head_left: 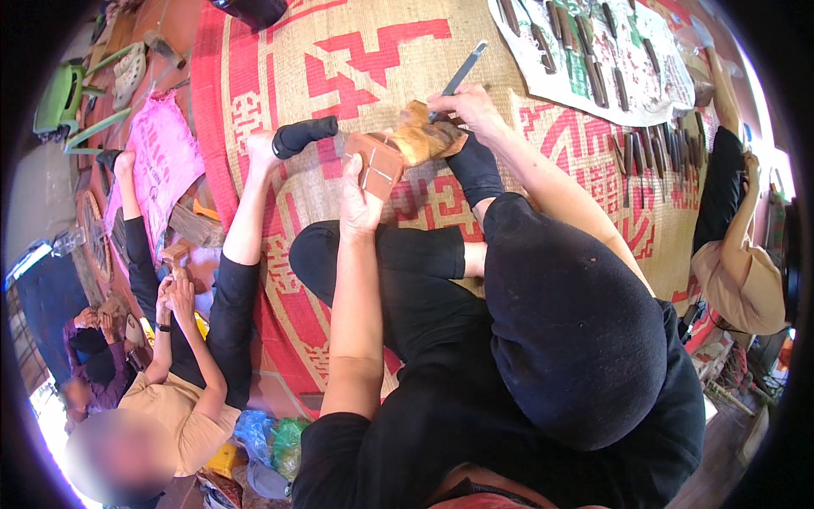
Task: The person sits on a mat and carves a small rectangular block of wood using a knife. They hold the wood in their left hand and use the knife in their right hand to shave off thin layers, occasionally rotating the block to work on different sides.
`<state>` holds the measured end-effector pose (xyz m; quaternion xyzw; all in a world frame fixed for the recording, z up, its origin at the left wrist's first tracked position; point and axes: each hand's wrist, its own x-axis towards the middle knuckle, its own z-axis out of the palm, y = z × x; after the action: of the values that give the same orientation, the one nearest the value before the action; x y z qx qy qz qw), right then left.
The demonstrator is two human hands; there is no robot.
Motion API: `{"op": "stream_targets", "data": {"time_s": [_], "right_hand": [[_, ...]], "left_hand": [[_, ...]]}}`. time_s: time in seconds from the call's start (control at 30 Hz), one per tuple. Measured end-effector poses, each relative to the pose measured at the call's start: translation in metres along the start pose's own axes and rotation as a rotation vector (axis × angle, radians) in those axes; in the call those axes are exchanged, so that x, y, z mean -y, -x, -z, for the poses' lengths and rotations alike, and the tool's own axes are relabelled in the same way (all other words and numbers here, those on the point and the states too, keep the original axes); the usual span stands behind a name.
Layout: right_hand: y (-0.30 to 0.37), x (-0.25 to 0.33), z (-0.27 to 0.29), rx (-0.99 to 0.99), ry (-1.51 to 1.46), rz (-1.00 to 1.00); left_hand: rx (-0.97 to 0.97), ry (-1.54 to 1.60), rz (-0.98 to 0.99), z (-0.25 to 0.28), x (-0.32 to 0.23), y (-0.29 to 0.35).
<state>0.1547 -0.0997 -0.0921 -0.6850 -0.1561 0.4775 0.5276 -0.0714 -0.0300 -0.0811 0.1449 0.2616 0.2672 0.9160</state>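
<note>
Left hand (360, 193) grips square reddish-brown block (374, 163); right hand (468, 110) grips slim grey tool (467, 64).
Left fingers and thumb clamped on block; right fingers closed round tool, lower end at golden-brown carved wood (417, 144), contact unclear. Carved wood adjoins block, above woven mat (475, 17), beside black-socked foot (475, 172). Upper right: dark-handled tools (597, 83) on white sheet (547, 89).

red-and-tan woven mat (292, 42), white sheet (540, 82) on it, tools (649, 153) alongside

Block (379, 167) left of tool (465, 69), implements (597, 82) on sheet (543, 86), mat (386, 72) beneath
</note>
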Motion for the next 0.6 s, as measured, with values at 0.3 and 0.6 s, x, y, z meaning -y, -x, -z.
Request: {"op": "stream_targets", "data": {"time_s": [0.3,0.6], "right_hand": [[-0.005,0.001,0.004,-0.049,0.051,-0.041],[-0.006,-0.002,-0.004,-0.015,0.139,0.007]], "left_hand": [[0.041,-0.030,-0.012,-0.001,0.000,0.001],[0.016,0.008,-0.004,-0.002,0.000,0.000]]}}
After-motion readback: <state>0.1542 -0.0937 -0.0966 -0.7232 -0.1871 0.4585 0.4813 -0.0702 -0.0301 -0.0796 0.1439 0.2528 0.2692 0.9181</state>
